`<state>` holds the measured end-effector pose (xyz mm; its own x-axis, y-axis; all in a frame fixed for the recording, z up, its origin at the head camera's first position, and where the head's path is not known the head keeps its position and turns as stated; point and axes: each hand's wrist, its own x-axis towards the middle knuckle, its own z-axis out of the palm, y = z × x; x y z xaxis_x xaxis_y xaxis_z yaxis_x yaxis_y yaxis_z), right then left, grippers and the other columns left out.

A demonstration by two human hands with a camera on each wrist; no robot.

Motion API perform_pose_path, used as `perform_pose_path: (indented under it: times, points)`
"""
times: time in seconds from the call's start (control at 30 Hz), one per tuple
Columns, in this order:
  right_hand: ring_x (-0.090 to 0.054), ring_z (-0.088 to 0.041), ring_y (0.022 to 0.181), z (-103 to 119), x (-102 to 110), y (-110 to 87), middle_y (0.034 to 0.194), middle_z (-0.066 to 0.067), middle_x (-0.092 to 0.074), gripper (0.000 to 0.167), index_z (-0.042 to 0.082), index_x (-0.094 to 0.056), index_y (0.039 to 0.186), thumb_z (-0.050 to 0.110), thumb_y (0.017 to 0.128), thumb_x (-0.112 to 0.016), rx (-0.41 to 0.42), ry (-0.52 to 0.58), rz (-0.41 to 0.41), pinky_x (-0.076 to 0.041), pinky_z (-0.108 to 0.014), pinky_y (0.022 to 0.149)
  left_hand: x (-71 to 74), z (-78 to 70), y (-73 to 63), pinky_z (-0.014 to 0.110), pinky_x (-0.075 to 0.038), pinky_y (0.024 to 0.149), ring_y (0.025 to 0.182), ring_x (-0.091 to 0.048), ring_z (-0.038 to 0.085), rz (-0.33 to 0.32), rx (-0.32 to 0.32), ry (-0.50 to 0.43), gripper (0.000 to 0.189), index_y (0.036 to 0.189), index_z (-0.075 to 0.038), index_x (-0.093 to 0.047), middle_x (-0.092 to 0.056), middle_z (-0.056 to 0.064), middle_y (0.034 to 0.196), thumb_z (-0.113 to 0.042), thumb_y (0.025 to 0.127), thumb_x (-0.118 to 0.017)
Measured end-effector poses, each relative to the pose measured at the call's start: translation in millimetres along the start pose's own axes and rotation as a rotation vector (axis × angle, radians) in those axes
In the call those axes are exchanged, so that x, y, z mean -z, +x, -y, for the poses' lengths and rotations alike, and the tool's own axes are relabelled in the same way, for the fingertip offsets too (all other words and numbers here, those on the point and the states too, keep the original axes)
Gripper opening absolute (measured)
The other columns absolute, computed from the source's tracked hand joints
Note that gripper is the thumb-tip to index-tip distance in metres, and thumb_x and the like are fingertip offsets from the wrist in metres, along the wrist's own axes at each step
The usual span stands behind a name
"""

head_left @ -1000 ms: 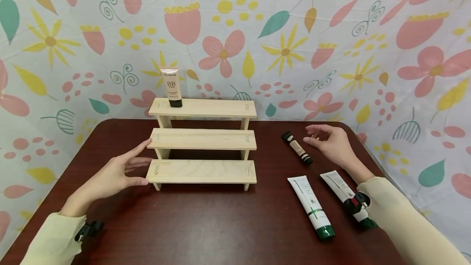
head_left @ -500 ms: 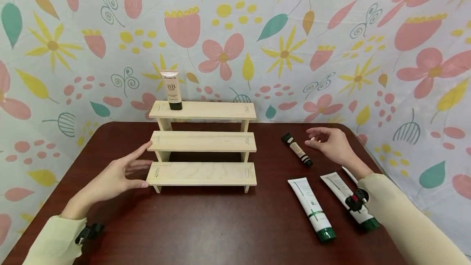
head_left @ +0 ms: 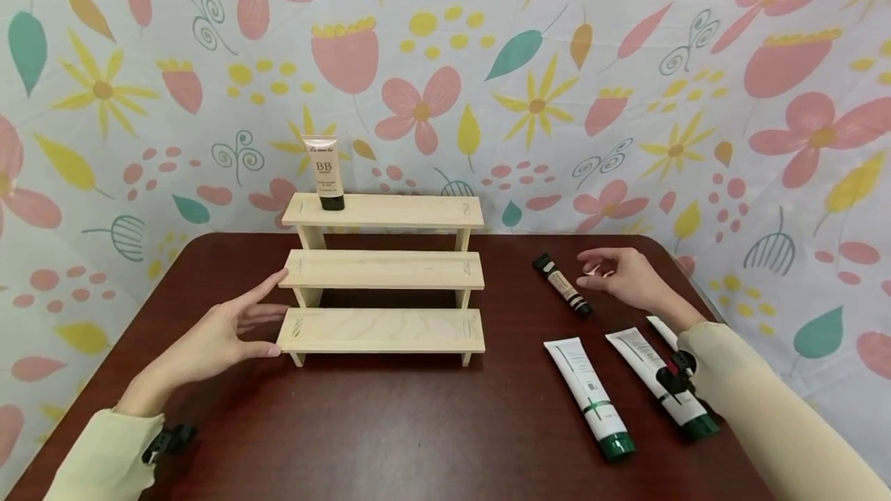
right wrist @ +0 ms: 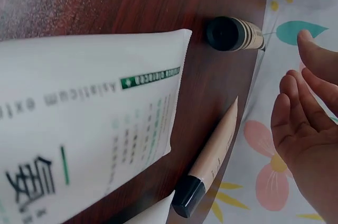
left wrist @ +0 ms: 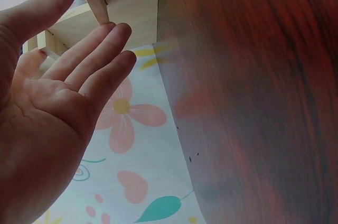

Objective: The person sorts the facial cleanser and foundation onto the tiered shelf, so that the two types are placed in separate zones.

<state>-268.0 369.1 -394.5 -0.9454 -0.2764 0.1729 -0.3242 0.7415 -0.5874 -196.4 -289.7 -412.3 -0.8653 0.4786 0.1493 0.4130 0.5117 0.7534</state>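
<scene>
A three-tier wooden display stand [head_left: 383, 269] stands on the table, its left end against my left hand [head_left: 209, 342]. The index fingertip touches the middle shelf and the thumb the bottom one, with the fingers fairly straight. My right hand [head_left: 626, 281] hovers at the far right, fingers loosely curved; the right wrist view shows nothing in its grasp. Just left of it lies a slim black-capped tube [head_left: 562, 284]. A beige tube with a black cap [right wrist: 208, 163] lies below that hand in the right wrist view. On the top shelf a BB cream tube [head_left: 324, 174] stands upright on its cap.
Two white tubes with green caps lie at the right: the left one [head_left: 588, 397] is in full view, the other [head_left: 657, 381] partly under the wrist camera. A further white tube end [head_left: 661, 331] shows beside the sleeve. A floral cloth [head_left: 536, 37] hangs behind the table.
The head view has tilted up slightly, so everything sits lower. My right hand shifts only a little, and a white tube end has come out from behind the sleeve. The left hand stays at the stand.
</scene>
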Motion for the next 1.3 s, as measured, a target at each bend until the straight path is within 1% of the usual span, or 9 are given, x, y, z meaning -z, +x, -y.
perform_pose_path:
  times: [0.13,0.2,0.4,0.63,0.7,0.93,1.0,1.2,1.3]
  points:
    - [-0.07,-0.029,0.092,-1,-1,2.4,0.103,-0.013,-0.073,0.042,0.0,-0.072,0.129,0.016,0.092,-0.085,0.009,0.005,0.028,-0.056,-0.028,0.072,-0.3,0.9,-1.2,0.038,-0.055,0.1,0.123,-0.067,0.037,-0.005,0.002,-0.005,0.11,0.17,-0.027,-0.023,-0.068,0.019,0.134,-0.013,0.084,-0.091]
    - [-0.069,-0.029,0.092,-2,-1,3.4,0.103,-0.013,-0.073,0.042,0.001,-0.072,0.129,0.016,0.092,-0.085,-0.001,0.007,0.035,-0.056,-0.028,0.072,-0.5,1.1,-1.3,0.037,-0.055,0.1,0.123,-0.067,0.037,-0.008,0.002,-0.006,0.11,0.17,-0.027,-0.023,-0.069,0.019,0.133,-0.013,0.084,-0.091]
    - [-0.069,-0.029,0.093,-5,0,6.7,0.105,-0.014,-0.073,0.044,0.0,-0.07,0.132,0.016,0.093,-0.084,-0.024,0.015,0.068,-0.057,-0.03,0.071,-1.0,1.1,-1.9,0.043,-0.055,0.1,0.123,-0.067,0.036,-0.011,0.003,0.004,0.11,0.17,-0.027,-0.023,-0.069,0.019,0.134,-0.014,0.085,-0.091]
    - [-0.068,-0.025,0.089,-8,0,11.4,0.106,-0.012,-0.072,0.052,-0.003,-0.066,0.138,0.017,0.094,-0.083,-0.026,0.011,0.158,-0.056,-0.032,0.069,-0.8,1.1,-1.6,0.032,-0.054,0.099,0.122,-0.068,0.036,-0.014,-0.004,0.004,0.111,0.17,-0.026,-0.023,-0.069,0.019,0.133,-0.012,0.084,-0.091]
    - [-0.067,-0.025,0.089,-9,-1,12.7,0.107,-0.013,-0.072,0.052,-0.004,-0.066,0.138,0.016,0.093,-0.083,-0.015,0.01,0.18,-0.055,-0.032,0.069,-1.0,1.2,-1.4,0.034,-0.055,0.099,0.122,-0.068,0.036,-0.015,-0.004,0.003,0.111,0.17,-0.027,-0.023,-0.069,0.019,0.133,-0.011,0.084,-0.091]
    - [-0.065,-0.028,0.085,-14,-5,14.8,0.107,-0.014,-0.069,0.048,-0.007,-0.065,0.135,0.012,0.095,-0.081,-0.018,0.04,0.272,-0.054,-0.031,0.068,-2.7,2.0,-1.3,0.053,-0.054,0.099,0.122,-0.067,0.036,-0.008,-0.007,-0.007,0.111,0.17,-0.027,-0.023,-0.068,0.02,0.135,-0.011,0.084,-0.091]
    - [-0.065,-0.029,0.086,-15,-6,15.7,0.107,-0.014,-0.069,0.048,-0.008,-0.065,0.136,0.012,0.095,-0.081,-0.024,0.044,0.286,-0.054,-0.032,0.067,-2.7,1.8,-1.4,0.053,-0.054,0.099,0.122,-0.067,0.037,-0.006,-0.006,-0.011,0.111,0.17,-0.026,-0.023,-0.068,0.02,0.134,-0.01,0.083,-0.091]
    - [-0.065,-0.029,0.092,-16,-9,20.9,0.105,-0.012,-0.07,0.049,-0.007,-0.065,0.136,0.013,0.094,-0.082,-0.038,0.037,0.298,-0.055,-0.031,0.072,-1.1,-0.2,-0.6,0.045,-0.056,0.098,0.121,-0.068,0.036,-0.014,-0.007,0.001,0.111,0.17,-0.026,-0.024,-0.069,0.019,0.133,-0.009,0.083,-0.091]
    - [-0.066,-0.029,0.092,-16,-11,23.2,0.103,-0.011,-0.07,0.05,-0.008,-0.066,0.135,0.014,0.093,-0.083,-0.04,0.044,0.314,-0.054,-0.03,0.071,-0.8,-0.7,-0.5,0.05,-0.055,0.099,0.122,-0.068,0.037,-0.014,-0.002,0.005,0.112,0.17,-0.026,-0.023,-0.069,0.019,0.133,-0.009,0.083,-0.091]
